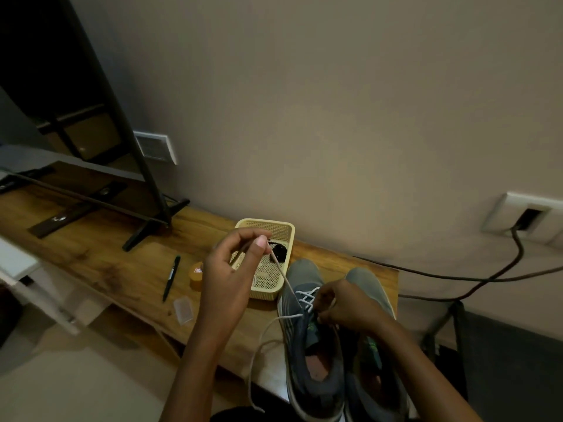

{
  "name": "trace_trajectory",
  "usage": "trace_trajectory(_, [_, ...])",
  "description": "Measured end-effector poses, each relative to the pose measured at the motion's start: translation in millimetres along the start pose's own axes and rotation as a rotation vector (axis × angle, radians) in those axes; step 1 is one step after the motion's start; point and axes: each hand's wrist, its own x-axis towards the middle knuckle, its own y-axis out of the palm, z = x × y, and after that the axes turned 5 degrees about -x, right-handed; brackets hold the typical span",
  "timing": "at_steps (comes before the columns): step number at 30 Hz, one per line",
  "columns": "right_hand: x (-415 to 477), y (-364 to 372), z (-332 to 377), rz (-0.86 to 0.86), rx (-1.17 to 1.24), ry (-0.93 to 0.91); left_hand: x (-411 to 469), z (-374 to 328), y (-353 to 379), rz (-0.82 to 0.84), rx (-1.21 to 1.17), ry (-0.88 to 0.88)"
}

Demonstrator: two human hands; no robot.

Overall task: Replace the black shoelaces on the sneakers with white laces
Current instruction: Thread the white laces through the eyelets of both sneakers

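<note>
white lace (284, 278) is running taut from the grey sneaker (304, 272) on the wooden surface (106, 254) up to the left hand (231, 269), which is pinching its end. the right hand (347, 309) is gripping that sneaker at its eyelets. black laces (278, 252) are lying in the basket (263, 292).

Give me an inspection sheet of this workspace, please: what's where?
Surface: wooden table, against the wall.
Job's things: two grey sneakers at the table's right end; white lace partly threaded through the one nearer the basket; black lace in the yellow basket.
Clutter: pen, orange tub, clear plastic piece.
Hands: left hand pinches the white lace's end, raised; right hand curled at the eyelets, grip unclear.
Cables: dark cable from the wall socket.
Surroundings: television on the table.
</note>
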Motion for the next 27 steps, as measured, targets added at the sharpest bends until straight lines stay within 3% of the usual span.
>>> trace_trajectory(11, [-11,35,3,-0.252,-0.176,0.09,-21,-51,-1,-0.135,-0.38,-0.051])
trace_trajectory(15, [-3,40,-3,-0.195,-0.108,0.155,-22,-32,7,-0.147,-0.356,-0.065])
trace_trajectory(18, [5,35,-8,-0.109,-0.067,0.196,-23,-3,16,-0.136,-0.156,-0.06])
trace_trajectory(21, [12,24,-14,-0.02,-0.003,0.198,-30,36,26,0.006,0.083,-0.145])
trace_trajectory(25, [15,13,-24,0.076,0.128,0.186,-42,76,45,0.153,0.603,-0.167])
trace_trajectory(27, [15,11,-28,0.105,0.204,0.186,-45,86,54,0.17,0.735,-0.138])
